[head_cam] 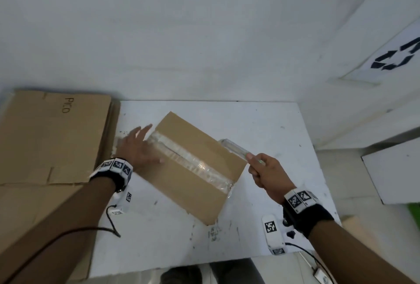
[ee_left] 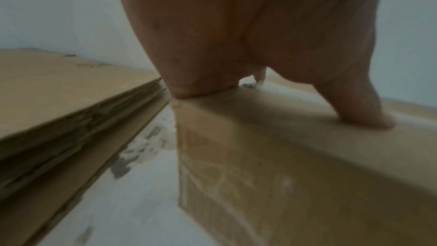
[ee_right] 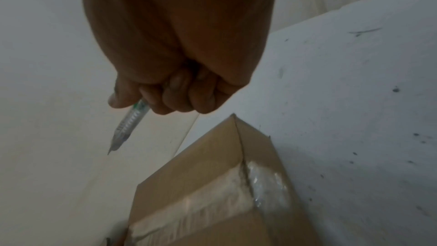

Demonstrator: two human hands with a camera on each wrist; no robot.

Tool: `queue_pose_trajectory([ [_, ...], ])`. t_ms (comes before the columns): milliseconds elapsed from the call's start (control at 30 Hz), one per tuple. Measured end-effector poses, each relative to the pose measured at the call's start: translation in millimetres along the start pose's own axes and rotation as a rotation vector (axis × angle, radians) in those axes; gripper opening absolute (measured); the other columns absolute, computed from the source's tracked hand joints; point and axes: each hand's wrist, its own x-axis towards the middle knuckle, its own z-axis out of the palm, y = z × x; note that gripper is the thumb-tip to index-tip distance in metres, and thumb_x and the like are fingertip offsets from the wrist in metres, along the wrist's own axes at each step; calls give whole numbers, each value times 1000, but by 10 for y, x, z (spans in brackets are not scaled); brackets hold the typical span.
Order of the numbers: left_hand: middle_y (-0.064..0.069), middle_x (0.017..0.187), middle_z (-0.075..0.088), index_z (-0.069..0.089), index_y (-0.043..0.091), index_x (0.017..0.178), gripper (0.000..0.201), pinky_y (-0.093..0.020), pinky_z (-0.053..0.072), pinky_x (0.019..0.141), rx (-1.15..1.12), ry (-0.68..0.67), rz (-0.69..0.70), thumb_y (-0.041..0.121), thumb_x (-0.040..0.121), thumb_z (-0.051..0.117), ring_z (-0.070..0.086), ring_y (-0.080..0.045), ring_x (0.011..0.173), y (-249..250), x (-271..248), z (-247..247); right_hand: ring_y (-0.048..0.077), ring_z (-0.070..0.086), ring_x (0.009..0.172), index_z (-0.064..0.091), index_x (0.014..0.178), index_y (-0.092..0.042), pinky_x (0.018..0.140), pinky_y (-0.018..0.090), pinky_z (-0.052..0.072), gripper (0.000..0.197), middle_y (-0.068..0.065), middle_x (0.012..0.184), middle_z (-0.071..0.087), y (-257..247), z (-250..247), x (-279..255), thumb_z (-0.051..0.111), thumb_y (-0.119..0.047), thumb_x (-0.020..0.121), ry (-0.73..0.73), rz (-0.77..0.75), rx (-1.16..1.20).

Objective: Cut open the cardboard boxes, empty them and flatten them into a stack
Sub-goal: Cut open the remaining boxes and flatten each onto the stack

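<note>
A closed brown cardboard box (head_cam: 200, 165) lies askew on the white table (head_cam: 272, 129), with a strip of clear tape (head_cam: 193, 161) along its top seam. My left hand (head_cam: 138, 147) rests flat on the box's left end, fingers spread; in the left wrist view the left hand (ee_left: 248, 44) presses the box (ee_left: 295, 156) at its top edge. My right hand (head_cam: 263, 174) grips a clear utility knife (head_cam: 236, 149), held in the air just off the box's right edge. In the right wrist view the knife (ee_right: 129, 123) points down beside the box (ee_right: 208, 184), with the right hand (ee_right: 179, 89) fisted round it.
A stack of flattened cardboard (head_cam: 50, 138) lies on the left of the table, close to the box. White walls stand behind, and a white panel with a recycling mark (head_cam: 395, 58) is at the right. Wrist cables (head_cam: 304, 252) trail near the table's front edge.
</note>
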Motion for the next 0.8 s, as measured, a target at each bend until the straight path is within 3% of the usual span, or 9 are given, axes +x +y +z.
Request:
queue_pose_trajectory([
  [100,-4,159,38,9,52,154,133,-51,46,108,-107,-200,-34,74,49,87,49,-31,135,-31,28,200,15,23,46,40,72,-17,43,24,19,46,1,58,43,11,58,-43,74,-43,89,49,6,-23],
  [200,-11,147,52,12,42,151,135,-47,51,101,-105,-124,-117,81,43,83,59,-36,123,126,-275,455,15,23,48,41,77,-17,45,25,17,41,-1,59,38,7,113,-58,65,-45,94,-51,37,24],
  [300,-12,137,59,16,35,146,129,-45,53,97,-146,-58,-182,85,44,78,63,-36,116,164,-758,787,14,28,48,57,100,-10,47,26,20,27,0,65,44,-16,188,-56,53,-37,103,-213,46,-22],
  [367,-9,141,53,18,37,146,122,-45,52,97,-249,-17,-196,82,50,80,61,-34,120,148,-1033,960,16,39,48,64,110,-10,48,27,28,24,5,68,57,-42,266,-45,54,-31,104,-286,-15,-176],
  [467,2,154,33,17,45,151,119,-45,47,106,-458,76,-157,74,57,83,47,-25,135,41,-1180,1211,21,61,54,55,95,-7,50,29,44,20,8,79,75,-84,477,-3,61,-25,101,-384,-84,-407],
  [533,7,158,29,16,49,154,115,-39,44,109,-557,115,-124,70,64,83,41,-17,139,-25,-1184,1336,16,65,59,46,93,-12,54,30,48,22,4,84,77,-97,663,43,62,-25,100,-457,-175,-641],
  [600,9,158,35,16,50,154,101,-39,43,110,-560,169,-101,72,74,73,41,-14,139,-51,-1172,1399,14,65,67,49,101,-18,63,37,52,14,-1,86,73,-118,853,55,59,-28,100,-499,-355,-933],
  [700,10,157,40,20,54,153,72,-41,40,114,-578,235,-69,72,89,51,42,-14,142,-91,-1151,1435,22,65,80,55,133,-27,68,35,49,32,1,97,70,-171,1132,41,51,-33,102,-593,-586,-1158],
  [800,14,156,40,22,59,150,70,-43,39,115,-611,234,-90,73,88,51,40,-9,142,-123,-1138,1463,26,64,94,57,139,-30,70,30,38,36,2,111,70,-183,1372,51,47,-30,104,-650,-644,-1315],
])
